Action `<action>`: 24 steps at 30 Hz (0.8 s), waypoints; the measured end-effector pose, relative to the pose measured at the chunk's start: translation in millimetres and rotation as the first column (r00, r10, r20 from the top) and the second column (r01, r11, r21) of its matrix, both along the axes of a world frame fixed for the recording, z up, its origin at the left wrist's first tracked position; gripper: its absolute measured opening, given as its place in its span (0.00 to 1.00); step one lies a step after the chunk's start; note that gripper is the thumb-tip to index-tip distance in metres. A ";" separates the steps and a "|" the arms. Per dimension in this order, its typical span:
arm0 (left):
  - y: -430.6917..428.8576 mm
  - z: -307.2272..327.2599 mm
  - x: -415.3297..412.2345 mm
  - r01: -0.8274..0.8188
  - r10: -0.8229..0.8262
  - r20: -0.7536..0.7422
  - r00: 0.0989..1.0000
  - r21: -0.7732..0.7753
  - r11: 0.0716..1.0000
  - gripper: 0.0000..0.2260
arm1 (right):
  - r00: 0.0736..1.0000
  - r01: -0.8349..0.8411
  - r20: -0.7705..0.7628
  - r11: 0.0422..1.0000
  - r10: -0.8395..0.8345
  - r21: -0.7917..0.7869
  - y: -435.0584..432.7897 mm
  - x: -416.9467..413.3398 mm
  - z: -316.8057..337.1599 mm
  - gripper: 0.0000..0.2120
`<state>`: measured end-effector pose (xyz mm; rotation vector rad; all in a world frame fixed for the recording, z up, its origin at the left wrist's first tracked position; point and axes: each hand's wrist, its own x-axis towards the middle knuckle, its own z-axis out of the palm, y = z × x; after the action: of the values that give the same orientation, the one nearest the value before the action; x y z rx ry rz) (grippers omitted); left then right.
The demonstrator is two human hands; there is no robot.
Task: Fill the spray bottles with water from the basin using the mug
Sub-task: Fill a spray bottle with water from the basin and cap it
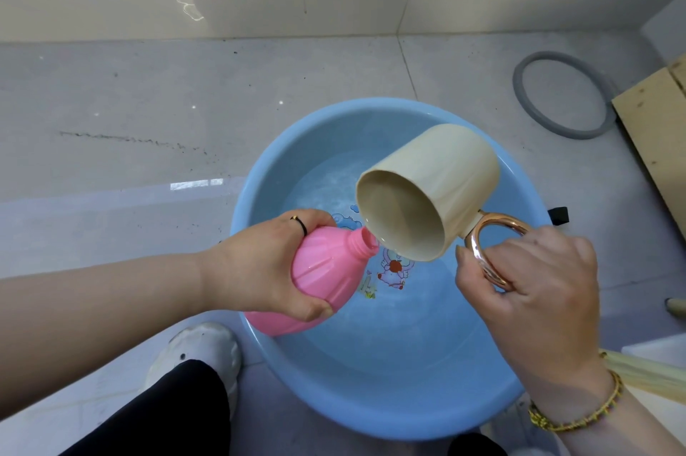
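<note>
At frame centre, over the blue basin [371,403], our left hand [260,266] grasps the tilted pink bottle [326,270], our right hand [534,284] grips the beige mug [438,173] by its handle, lip at the bottle's neck; a grey ring [527,99] lies upper right.

No readable text, brand, number or sign in view. Only print is a cartoon decal [393,268] on the basin [371,104] floor, from centre out toward 10 o'clock. It's pictures only; any lettering is too small to make out.
</note>
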<state>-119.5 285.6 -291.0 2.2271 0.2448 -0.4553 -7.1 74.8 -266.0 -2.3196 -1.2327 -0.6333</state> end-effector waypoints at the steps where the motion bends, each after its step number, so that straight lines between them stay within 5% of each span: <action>1: -0.1 0.4 0.0 -0.001 0.001 0.001 1.000 0.001 1.000 0.31 | 1.000 -0.002 0.003 1.000 0.002 0.002 0.3 0.1 0.0 0.20; 8: 0.2 -0.5 0.1 0.000 0.000 0.009 1.000 0.002 1.000 0.32 | 0.993 0.071 -0.098 0.997 -0.068 0.026 0.3 -2.3 -5.7 0.21; 13: 0.9 -2.8 -0.4 -0.011 0.011 0.019 1.000 -0.018 1.000 0.32 | 0.823 0.311 -0.527 0.945 -0.215 0.101 -1.0 -1.8 -13.9 0.25; 15: 1.0 -2.8 -0.5 -0.006 0.006 0.025 1.000 -0.005 1.000 0.35 | 0.851 0.310 -0.469 0.947 -0.238 0.083 -3.8 2.3 -20.5 0.22; 19: 0.5 -1.8 -0.7 -0.006 0.006 0.030 1.000 0.000 1.000 0.35 | 0.972 0.194 -0.123 0.978 -0.202 -0.076 -10.4 12.0 -37.6 0.18; 24: -0.2 -2.3 -1.5 -0.022 0.022 0.043 0.999 0.017 1.000 0.38 | 0.983 0.160 0.131 0.951 -0.129 -0.265 -32.0 21.3 -62.4 0.18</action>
<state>-121.0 285.5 -293.3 2.2464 0.2517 -0.3950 14.1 42.8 -328.5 -2.6562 -1.2784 -0.6876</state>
